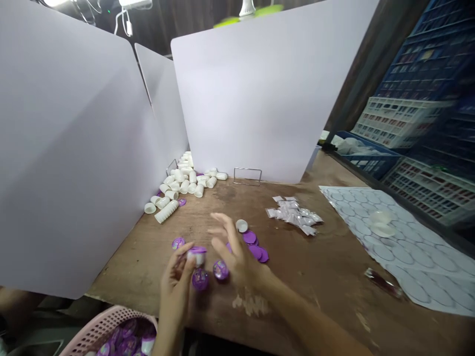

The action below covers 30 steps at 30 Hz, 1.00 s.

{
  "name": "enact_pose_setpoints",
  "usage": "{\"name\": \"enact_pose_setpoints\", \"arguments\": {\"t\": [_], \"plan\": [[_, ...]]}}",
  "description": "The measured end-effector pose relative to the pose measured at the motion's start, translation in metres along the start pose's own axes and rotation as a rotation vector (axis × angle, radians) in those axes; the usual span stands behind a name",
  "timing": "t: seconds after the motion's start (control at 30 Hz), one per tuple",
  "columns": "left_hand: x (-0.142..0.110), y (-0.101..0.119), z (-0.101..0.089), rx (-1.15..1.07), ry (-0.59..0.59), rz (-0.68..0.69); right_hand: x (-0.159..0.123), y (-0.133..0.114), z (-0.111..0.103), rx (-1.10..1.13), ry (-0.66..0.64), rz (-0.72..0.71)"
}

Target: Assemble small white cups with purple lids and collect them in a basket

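Note:
My left hand (177, 279) holds a small white cup with a purple lid (196, 255) just above the wooden table (326, 277). Beside it, my right hand (232, 249) hovers with fingers spread and nothing in them. Two capped purple cups (210, 274) lie on the table under the hands, and another purple piece (178, 243) lies to the left. Loose purple lids (256, 245) and one open white cup (241, 225) sit just beyond my right hand.
A pile of white cups (178, 190) lies at the back left by white divider panels (260, 89). Small clear packets (295, 213) sit mid-table, a white sticker sheet (408, 252) at right. A pink basket (107, 331) with finished purple cups stands below the near edge. Crates stack at right.

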State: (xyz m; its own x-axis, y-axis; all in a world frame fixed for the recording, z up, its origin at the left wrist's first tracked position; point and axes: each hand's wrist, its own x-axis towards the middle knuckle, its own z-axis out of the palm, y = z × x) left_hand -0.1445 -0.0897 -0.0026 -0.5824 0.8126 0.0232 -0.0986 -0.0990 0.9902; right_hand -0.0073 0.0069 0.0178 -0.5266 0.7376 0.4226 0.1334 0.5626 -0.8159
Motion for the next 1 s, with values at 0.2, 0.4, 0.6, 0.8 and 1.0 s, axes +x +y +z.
{"name": "enact_pose_setpoints", "arguments": {"t": [0.2,0.4,0.6,0.8,1.0], "plan": [[0.011,-0.056,-0.103,0.569,0.585,0.266,0.143,0.063,0.072,-0.489,-0.388,0.166],[0.019,-0.082,-0.119,0.819,0.464,0.351,0.179,0.091,0.107,-0.65,-0.476,0.094],[0.015,-0.073,-0.12,0.666,0.247,0.349,0.156,0.105,0.024,-0.779,-0.56,0.185],[0.017,-0.019,-0.047,0.808,0.306,0.694,0.075,0.12,-0.088,-0.844,-0.379,0.415],[0.069,-0.018,0.102,0.838,-0.583,0.53,-0.012,0.112,-0.115,-0.819,-0.11,0.514]]}}
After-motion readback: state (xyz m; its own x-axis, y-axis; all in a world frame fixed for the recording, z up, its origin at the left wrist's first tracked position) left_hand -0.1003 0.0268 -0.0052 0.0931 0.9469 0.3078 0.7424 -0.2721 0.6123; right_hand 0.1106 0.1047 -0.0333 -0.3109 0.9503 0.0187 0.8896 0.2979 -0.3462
